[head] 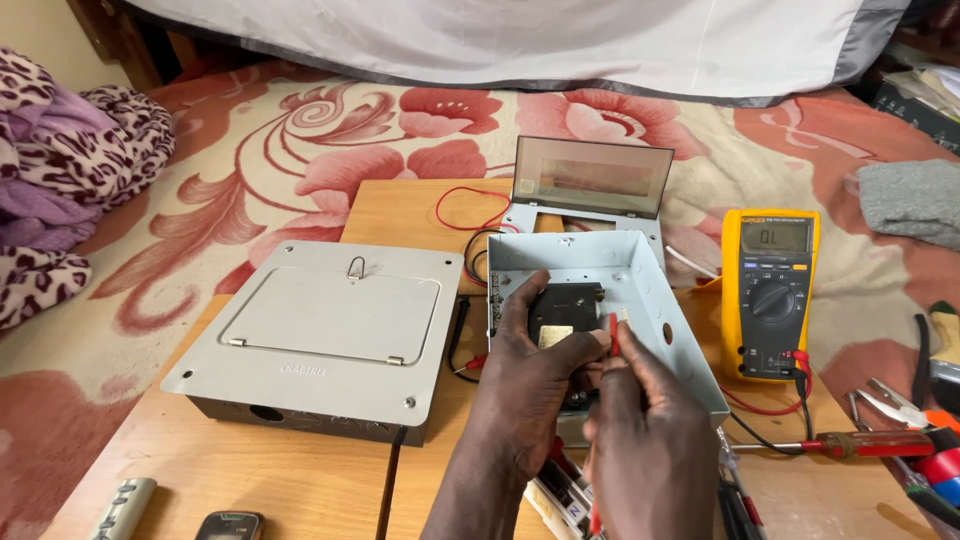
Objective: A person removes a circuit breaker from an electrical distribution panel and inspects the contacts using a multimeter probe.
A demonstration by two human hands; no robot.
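Note:
My left hand (535,375) grips a black circuit breaker (566,309) inside a small grey metal enclosure (650,290) whose tinted lid (590,178) stands open at the back. My right hand (640,440) pinches a red test probe (613,335) and holds its tip against the breaker's right side. A yellow multimeter (771,290) lies to the right of the enclosure, with red and black leads plugged into its lower right.
A larger grey metal box (320,340) with a hinged door lies to the left on the wooden board (250,470). A red-handled screwdriver (870,443), pliers (890,405) and tape rolls (940,470) sit at the right. A floral bedspread (300,150) surrounds the board.

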